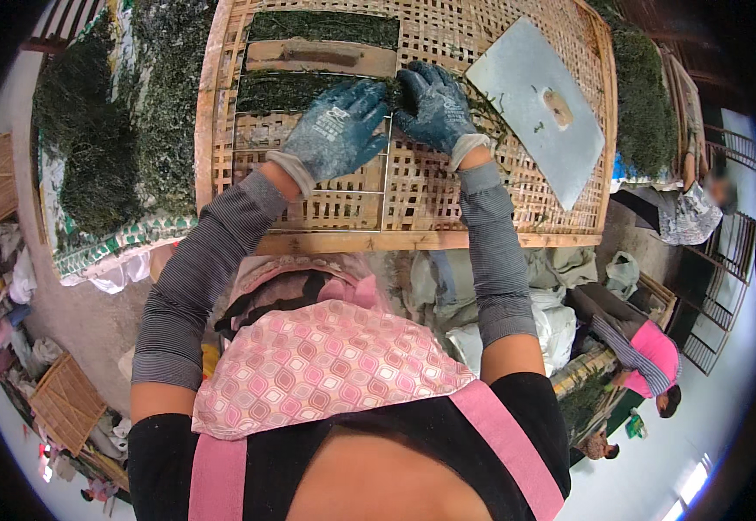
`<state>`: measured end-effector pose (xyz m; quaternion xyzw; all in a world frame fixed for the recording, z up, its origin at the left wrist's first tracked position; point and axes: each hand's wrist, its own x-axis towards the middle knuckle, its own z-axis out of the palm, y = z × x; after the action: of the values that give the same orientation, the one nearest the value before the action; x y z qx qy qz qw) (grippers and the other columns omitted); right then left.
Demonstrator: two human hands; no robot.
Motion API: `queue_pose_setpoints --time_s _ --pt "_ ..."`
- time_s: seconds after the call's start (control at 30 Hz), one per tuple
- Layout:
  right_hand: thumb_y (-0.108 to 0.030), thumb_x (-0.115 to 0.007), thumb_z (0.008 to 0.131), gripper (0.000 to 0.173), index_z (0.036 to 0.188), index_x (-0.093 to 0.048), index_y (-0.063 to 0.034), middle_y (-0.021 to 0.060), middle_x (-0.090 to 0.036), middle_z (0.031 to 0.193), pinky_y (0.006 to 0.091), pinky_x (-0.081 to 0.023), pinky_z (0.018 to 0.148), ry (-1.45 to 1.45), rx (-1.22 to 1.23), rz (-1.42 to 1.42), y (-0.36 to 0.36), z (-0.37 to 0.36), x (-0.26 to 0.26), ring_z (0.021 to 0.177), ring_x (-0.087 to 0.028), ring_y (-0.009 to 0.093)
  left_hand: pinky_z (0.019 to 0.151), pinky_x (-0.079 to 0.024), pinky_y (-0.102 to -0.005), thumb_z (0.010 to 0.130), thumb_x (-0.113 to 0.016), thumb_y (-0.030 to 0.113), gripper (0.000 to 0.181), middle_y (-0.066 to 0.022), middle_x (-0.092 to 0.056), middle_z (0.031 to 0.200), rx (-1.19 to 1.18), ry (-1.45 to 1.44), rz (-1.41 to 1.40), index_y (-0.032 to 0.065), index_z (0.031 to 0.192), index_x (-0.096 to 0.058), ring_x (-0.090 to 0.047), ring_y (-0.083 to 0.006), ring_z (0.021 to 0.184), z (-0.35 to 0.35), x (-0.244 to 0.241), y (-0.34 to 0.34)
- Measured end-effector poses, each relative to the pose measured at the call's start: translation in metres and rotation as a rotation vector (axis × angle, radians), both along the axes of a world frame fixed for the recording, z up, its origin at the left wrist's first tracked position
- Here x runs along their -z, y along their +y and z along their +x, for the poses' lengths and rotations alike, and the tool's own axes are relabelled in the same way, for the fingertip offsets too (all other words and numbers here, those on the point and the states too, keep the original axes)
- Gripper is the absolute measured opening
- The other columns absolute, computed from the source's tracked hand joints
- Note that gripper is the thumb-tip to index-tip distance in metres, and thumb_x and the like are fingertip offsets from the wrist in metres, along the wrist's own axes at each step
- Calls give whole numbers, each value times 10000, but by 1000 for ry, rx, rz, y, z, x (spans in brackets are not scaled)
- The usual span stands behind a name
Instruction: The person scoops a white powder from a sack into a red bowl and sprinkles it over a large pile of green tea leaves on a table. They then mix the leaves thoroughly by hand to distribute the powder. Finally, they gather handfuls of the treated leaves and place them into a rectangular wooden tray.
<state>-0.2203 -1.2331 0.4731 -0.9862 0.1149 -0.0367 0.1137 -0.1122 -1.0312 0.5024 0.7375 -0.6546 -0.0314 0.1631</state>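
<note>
My left hand (339, 130), in a blue coated work glove, lies spread on the lower strip of dark green plant matter (274, 92) within a thin metal frame (386, 169). My right hand (438, 107), gloved alike, rests with bent fingers at that strip's right end, beside the frame; what lies under its fingers is hidden. A wooden block with a raised handle (322, 57) sits between the lower strip and another green strip (326, 27) above. All this is on a woven bamboo tray (430, 195) with a wooden rim. A flat metal plate with a small knob (541, 114) lies at its right.
Heaped dark green strands (91, 130) cover a surface left of the tray, with another heap (641, 91) at the right. White sacks (554, 325) lie below the tray's front edge. A person in pink (654, 358) bends at the lower right; another person (690, 211) is farther up.
</note>
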Motion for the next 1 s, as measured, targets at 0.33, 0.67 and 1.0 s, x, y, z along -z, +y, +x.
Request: queue_pose_setpoints --time_s 0.33,0.67,1.0 --pt "-204 -594 867 216 1036 -653 -85 179 -705 897 473 -540 750 176 20 -132 38 50 -35 831 -687 363 1114 -358 -456 924 -591 298 472 -184 -509 1399 -38 178 -169 36 1315 -568 -476 -367 1285 -4 38 -6" --pt "-107 -634 855 149 956 -737 -71 145 -730 965 459 -567 751 375 -193 -249 163 165 -56 891 -715 314 1096 -370 -376 1014 -436 287 371 -92 -469 1410 -94 768 227 141 1353 -469 -461 -255 1277 -14 65 5" --pt "-201 -563 899 249 1106 -693 -154 115 -715 932 406 -560 745 -266 23 -172 114 104 -116 842 -693 307 982 -480 -377 970 -514 164 202 -106 -620 1197 -110 1466 -208 85 1125 -616 -597 -230 1100 32 39 52"
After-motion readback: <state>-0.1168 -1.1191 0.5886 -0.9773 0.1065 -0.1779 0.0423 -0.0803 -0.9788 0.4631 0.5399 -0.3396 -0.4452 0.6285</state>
